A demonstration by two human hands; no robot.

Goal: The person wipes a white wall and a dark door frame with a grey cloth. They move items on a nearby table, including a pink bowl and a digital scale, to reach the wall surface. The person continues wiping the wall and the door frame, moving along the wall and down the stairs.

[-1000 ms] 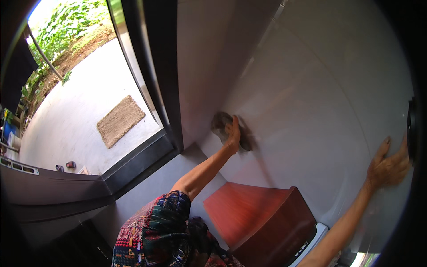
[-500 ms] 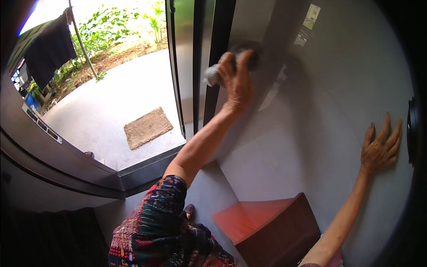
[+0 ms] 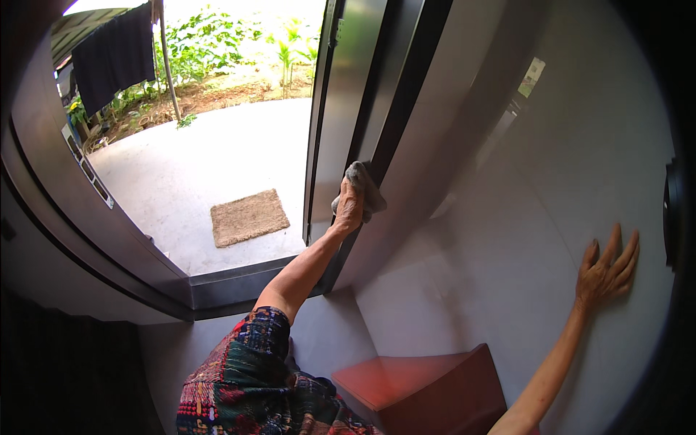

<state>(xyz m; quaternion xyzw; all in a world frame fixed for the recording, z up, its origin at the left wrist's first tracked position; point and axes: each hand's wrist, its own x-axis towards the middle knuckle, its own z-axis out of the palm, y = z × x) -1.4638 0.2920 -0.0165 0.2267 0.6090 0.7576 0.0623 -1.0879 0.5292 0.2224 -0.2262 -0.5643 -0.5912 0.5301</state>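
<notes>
— Starting at the left, what lay past the glass?

— A straw-coloured doormat [image 3: 249,216] sat flat on the pale paving outside, well apart from both hands. Nothing touched it.

— And the first hand you came to?

— The left hand [image 3: 351,206], reaching up and forward at the end of a long, nearly straight arm. Its fingers were curled shut around a grey cloth [image 3: 365,190], pressing that cloth against the dark door frame [image 3: 388,123]. The cloth bunched above and to the right of the knuckles, right at the edge where frame meets wall.

— Which way did the frame run from there?

— Its long axis ran steeply upward and a little rightward from the hand, and downward toward the floor below it. The left hand was the nearer one by far; it was already on it.

— And the other hand?

— The right hand [image 3: 605,270] was well apart, out to the right. It lay open, fingers spread, palm flat on the grey wall [image 3: 507,239], holding nothing.

— Below it?

— A reddish-brown box [image 3: 428,388] stood by the wall's foot.
</notes>
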